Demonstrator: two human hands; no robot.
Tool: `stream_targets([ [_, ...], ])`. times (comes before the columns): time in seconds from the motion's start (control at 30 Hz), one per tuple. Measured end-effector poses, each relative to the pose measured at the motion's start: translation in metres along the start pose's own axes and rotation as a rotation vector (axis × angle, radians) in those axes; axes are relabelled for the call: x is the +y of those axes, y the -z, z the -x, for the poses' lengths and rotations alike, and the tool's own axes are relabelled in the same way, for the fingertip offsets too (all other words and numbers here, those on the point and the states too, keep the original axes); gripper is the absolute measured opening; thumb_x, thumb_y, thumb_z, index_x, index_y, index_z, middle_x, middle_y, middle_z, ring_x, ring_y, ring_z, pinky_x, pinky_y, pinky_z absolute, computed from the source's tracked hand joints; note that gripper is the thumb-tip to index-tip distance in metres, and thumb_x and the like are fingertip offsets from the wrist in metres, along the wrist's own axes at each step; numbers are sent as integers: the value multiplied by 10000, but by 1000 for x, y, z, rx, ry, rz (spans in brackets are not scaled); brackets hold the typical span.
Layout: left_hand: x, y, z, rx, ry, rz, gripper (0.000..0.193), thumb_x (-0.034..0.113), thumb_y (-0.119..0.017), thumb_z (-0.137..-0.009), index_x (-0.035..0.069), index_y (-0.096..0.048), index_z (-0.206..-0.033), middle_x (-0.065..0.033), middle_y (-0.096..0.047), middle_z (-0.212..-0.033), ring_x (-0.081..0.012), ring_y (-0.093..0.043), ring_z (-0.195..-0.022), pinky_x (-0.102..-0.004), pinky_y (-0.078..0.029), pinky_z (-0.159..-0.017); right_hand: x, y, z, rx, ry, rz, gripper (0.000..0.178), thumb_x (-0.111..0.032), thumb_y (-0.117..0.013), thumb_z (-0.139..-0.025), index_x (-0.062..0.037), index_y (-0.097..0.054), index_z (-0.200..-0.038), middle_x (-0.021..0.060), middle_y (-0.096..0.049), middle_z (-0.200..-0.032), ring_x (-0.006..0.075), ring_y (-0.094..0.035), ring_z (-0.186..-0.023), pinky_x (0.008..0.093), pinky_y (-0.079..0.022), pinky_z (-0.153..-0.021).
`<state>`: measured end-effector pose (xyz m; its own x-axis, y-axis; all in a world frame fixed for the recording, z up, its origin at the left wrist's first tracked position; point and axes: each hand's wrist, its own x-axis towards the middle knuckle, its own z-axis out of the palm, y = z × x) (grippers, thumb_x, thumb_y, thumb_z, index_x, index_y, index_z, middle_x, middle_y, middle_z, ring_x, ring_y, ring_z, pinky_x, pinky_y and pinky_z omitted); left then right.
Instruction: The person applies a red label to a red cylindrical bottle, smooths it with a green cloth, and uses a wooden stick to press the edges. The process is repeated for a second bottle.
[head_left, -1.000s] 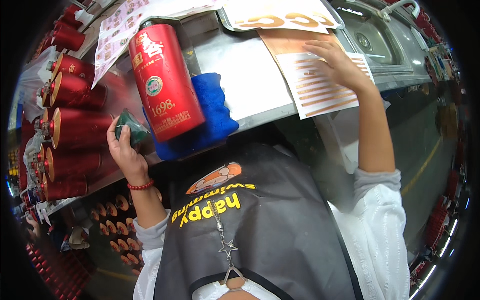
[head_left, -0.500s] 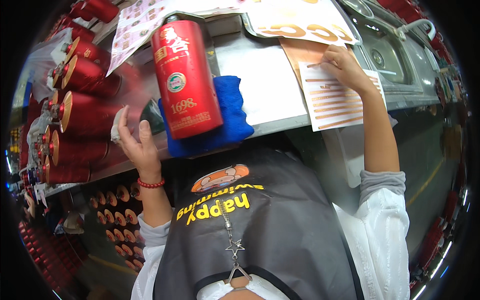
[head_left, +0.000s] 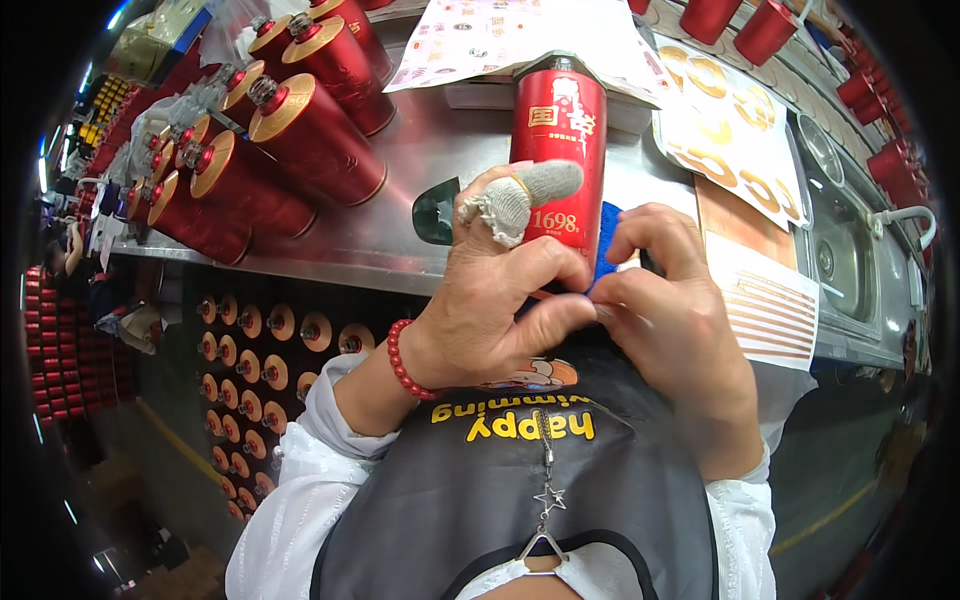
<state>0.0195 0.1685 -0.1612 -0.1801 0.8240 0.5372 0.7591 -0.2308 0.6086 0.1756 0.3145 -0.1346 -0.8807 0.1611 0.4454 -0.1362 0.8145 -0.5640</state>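
Note:
A red bottle (head_left: 565,130) with gold and white print lies on a folded blue cloth (head_left: 608,240), its base toward me. My left hand (head_left: 480,300) reaches over the base, one finger in a grey knit finger cover (head_left: 540,185) stretched across the bottle's side. Its thumb and another finger close in just below the base. There the fingertips of my right hand (head_left: 680,300) meet them in a pinch. A thin strip seems to run between the two hands, mostly hidden by fingers. On the right lies a white sheet (head_left: 770,310) of narrow copper-coloured strips.
Several red bottles with gold shoulders (head_left: 315,130) stand at the left of the steel table (head_left: 380,235). A dark green piece (head_left: 435,212) lies beside the bottle. Farther off are a sheet of gold shapes (head_left: 730,130) and a sink (head_left: 845,260). More bottles fill the space below the table.
My right hand has left the strip sheet, where it pinched a strip, and come to the bottle's base. My left hand has moved from beside the bottle onto it. The view has shifted.

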Motion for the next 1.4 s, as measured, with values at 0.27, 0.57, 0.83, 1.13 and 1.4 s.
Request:
stream_targets([
  [0.27, -24, -13, 39, 204, 409, 198, 218, 231, -671, -946, 46, -631, -838, -152, -627, -979, -282, -516, -1032, -408, -350, -988, 20, -34, 11, 66, -237, -176, 145, -77, -758, -818, -20, -629, -851, 131, -562, -976, 317, -547, -972, 402, -457, -841],
  [0.57, -34, -20, 49, 229, 576, 392, 246, 211, -669, -955, 32, -603, -799, -60, -586, -773, -204, -505, -834, -354, -386, -874, 29, -42, 13, 80, -332, -263, 184, -109, -750, -858, -6, -602, -822, 121, -555, -943, 276, -548, -935, 378, -461, -803],
  [0.83, -34, -19, 46, 248, 518, 347, 243, 209, -684, -941, 33, -594, -801, -62, -570, -762, -199, -496, -807, -345, -398, -790, 30, -43, 11, 89, -334, -260, 203, -110, -757, -849, -6, -590, -799, 119, -543, -920, 275, -540, -922, 371, -450, -803],
  [1.13, -33, -20, 45, 269, 457, 225, 235, 207, -700, -928, 35, -593, -808, -62, -573, -776, -205, -500, -813, -346, -404, -800, 31, -45, 11, 88, -330, -246, 208, -115, -765, -840, -13, -590, -795, 121, -540, -925, 281, -537, -925, 376, -447, -811],
  [1.4, -34, -18, 46, 239, 489, 250, 226, 211, -705, -929, 37, -605, -826, -63, -584, -788, -202, -512, -821, -345, -414, -803, 31, -45, 11, 92, -300, -221, 212, -119, -766, -843, -12, -589, -797, 118, -537, -923, 276, -537, -924, 372, -453, -803],
])
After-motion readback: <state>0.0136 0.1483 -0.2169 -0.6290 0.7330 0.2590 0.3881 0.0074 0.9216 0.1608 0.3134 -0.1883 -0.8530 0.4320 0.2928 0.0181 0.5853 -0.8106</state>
